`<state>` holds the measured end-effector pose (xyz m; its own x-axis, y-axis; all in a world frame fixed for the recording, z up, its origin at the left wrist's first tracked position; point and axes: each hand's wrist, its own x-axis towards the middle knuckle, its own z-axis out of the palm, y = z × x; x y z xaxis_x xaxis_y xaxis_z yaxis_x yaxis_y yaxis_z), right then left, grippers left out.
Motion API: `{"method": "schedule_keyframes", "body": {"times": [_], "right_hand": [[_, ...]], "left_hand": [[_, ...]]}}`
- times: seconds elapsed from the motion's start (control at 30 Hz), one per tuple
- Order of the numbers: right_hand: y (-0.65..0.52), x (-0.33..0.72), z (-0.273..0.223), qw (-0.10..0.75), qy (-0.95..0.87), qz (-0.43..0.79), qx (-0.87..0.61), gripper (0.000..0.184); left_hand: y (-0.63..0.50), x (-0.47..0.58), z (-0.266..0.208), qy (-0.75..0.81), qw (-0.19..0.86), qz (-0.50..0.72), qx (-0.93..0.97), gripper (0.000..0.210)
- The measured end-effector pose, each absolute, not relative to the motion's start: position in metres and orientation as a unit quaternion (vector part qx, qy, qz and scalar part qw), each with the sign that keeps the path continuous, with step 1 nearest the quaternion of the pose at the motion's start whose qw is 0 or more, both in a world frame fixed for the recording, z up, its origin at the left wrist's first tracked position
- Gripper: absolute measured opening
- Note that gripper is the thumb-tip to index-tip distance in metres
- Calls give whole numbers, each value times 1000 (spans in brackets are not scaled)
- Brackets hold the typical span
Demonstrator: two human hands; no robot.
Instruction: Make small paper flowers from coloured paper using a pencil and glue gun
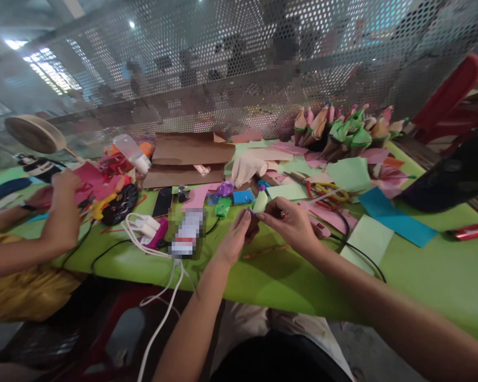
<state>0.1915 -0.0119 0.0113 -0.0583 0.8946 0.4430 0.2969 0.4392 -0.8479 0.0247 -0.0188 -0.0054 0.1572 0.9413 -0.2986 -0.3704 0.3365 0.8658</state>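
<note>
Between my hands is a small pale-green rolled piece (pixel 259 200) with a purple tip on top and a bit of purple at its base; its exact kind is unclear. My left hand (pixel 236 237) pinches it low down, thumb and finger pressed together. From the other side, my right hand (pixel 292 223) closes its fingertips on the same base, hiding part of it. Under the hands a thin pencil-like stick (pixel 266 251) lies on the green table (pixel 302 289). Just beyond are a blue packet (pixel 242 197), a green packet (pixel 223 207) and a purple packet (pixel 224 188).
A phone (pixel 188 233) and a power strip with white chargers (pixel 147 227) lie at left, cables hanging off the edge. Paper cones (pixel 350 130) stand at the back right. A glue gun (pixel 321 228) trails a black cord. A co-worker's arms (pixel 59 212) are at far left.
</note>
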Motion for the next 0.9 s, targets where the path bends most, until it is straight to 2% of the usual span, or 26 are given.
{"method": "schedule_keyframes", "body": {"times": [0.57,0.9], "right_hand": [[-14,192,13,512,-671,280,-458,45],[-12,193,12,507,-685,265,-452,45]], "left_hand": [[-15,26,-11,437,674,491,337,44],[-16,27,2,360,713,471,376,61]]}}
